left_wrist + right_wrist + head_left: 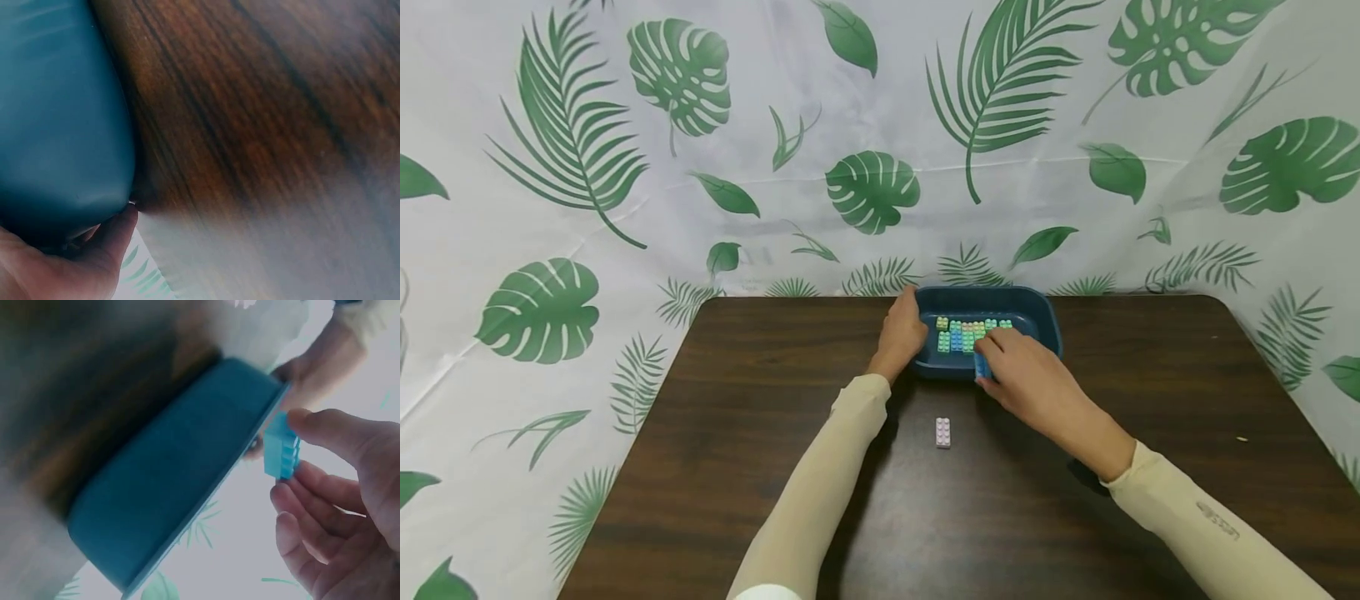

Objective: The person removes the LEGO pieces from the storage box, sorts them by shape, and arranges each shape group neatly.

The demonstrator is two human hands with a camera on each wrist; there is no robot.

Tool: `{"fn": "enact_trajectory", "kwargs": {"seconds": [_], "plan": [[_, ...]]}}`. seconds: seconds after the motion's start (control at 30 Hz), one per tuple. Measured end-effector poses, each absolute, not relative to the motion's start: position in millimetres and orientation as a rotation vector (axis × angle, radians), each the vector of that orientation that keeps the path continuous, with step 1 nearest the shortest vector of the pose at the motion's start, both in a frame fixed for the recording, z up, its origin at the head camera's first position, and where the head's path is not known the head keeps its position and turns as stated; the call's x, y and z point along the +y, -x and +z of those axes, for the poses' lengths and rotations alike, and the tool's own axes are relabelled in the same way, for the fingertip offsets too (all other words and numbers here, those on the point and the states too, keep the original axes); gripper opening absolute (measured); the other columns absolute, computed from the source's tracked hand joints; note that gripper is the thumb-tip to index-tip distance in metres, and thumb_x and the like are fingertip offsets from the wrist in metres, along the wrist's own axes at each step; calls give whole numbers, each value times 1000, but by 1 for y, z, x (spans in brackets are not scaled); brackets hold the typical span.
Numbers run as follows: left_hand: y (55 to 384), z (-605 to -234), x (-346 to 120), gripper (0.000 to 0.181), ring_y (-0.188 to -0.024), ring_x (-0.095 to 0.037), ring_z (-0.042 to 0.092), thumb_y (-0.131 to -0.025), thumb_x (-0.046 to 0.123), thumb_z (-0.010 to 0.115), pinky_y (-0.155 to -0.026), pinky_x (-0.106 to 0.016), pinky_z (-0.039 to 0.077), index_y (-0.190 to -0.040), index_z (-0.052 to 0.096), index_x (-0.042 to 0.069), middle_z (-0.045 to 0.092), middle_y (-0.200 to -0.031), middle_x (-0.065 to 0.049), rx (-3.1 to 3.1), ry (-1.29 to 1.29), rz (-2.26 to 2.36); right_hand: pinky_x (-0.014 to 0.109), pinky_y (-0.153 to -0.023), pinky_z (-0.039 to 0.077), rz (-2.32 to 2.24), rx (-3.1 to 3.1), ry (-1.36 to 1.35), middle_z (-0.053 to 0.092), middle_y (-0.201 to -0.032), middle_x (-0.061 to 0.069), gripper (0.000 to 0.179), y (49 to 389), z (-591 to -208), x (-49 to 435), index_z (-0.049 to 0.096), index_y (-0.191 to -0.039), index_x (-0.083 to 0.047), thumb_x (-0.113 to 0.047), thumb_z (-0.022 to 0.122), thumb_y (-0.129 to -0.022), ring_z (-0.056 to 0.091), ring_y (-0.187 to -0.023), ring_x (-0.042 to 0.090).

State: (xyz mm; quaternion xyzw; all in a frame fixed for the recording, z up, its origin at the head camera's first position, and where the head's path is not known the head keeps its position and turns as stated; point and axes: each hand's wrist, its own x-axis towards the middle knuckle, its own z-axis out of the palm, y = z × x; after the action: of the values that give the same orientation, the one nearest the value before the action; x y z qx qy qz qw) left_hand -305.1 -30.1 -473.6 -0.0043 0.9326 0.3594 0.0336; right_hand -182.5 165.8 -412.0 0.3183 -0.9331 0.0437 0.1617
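Note:
A dark blue tray [1038,310] stands toward the back of the table. My left hand [901,333] grips its left end at the rim; in the left wrist view the thumb [115,240] lies along the tray's wall. Between thumb and fingers, my right hand [1030,377] pinches a blue toy brick [279,449] by its ends, over the tray's front rim. Several toy bricks [964,337] in green, blue, yellow and peach lie close together inside the tray, partly covered by my right hand. A pale pink brick [943,432] rests on the table in front of the tray.
The dark wooden table [760,467] extends to both sides and toward me. A small yellow piece [1242,438] lies on its right side. Behind the table hangs a white cloth [790,75] with green leaf prints.

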Motion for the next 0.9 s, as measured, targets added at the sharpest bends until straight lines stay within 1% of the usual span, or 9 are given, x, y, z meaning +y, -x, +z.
{"fn": "enact_trajectory", "kwargs": {"seconds": [0.17,0.23,0.4,0.5,0.63,0.7,0.9], "plan": [[305,-474,-29,63,-143,-31,56,-105,2,58,-116,-48,51,-163,35,12,47,-163,-10,2865,5,1098,40,-80,60,110,-2673,-980,71,-104,10,47,159,-416,162,71,-112,-4,-31,94,-80,67,-93,25],[305,-474,-29,63,-143,-31,56,-105,2,58,-115,-48,51,-163,34,12,46,-164,-10,2868,2,1087,38,-78,60,155,-2705,-993,71,-101,6,46,153,-420,161,71,-110,-6,-32,94,-80,67,-89,21],[306,-474,-29,64,-143,-32,56,-105,1,57,-115,-48,52,-163,34,12,46,-164,-11,2875,-10,1104,30,-69,55,298,-2823,-1019,67,-93,-2,40,145,-437,161,69,-107,-11,-31,92,-83,59,-78,9],[307,-474,-29,64,-143,-32,56,-105,1,57,-115,-48,51,-163,34,12,46,-164,-11,2873,-21,1106,27,-65,52,343,-2869,-1042,65,-90,-5,37,145,-446,161,67,-104,-12,-32,91,-84,56,-73,5],[307,-474,-30,63,-144,-31,55,-105,2,57,-116,-48,51,-164,34,12,45,-165,-10,2868,-22,1104,24,-62,48,368,-2914,-1064,63,-85,-6,35,145,-456,161,65,-103,-12,-31,90,-86,52,-68,3],[307,-474,-30,64,-144,-31,55,-105,2,57,-115,-48,51,-163,34,12,45,-165,-10,2867,-17,1107,25,-62,48,364,-2931,-1073,62,-84,-6,36,146,-459,161,65,-104,-11,-31,89,-87,51,-68,3],[305,-473,-29,63,-142,-31,57,-105,2,58,-114,-48,52,-163,35,12,47,-163,-10,2873,-10,1106,30,-66,56,335,-2925,-1096,68,-89,-4,36,145,-467,162,67,-105,-11,-32,89,-87,62,-74,5]]}}
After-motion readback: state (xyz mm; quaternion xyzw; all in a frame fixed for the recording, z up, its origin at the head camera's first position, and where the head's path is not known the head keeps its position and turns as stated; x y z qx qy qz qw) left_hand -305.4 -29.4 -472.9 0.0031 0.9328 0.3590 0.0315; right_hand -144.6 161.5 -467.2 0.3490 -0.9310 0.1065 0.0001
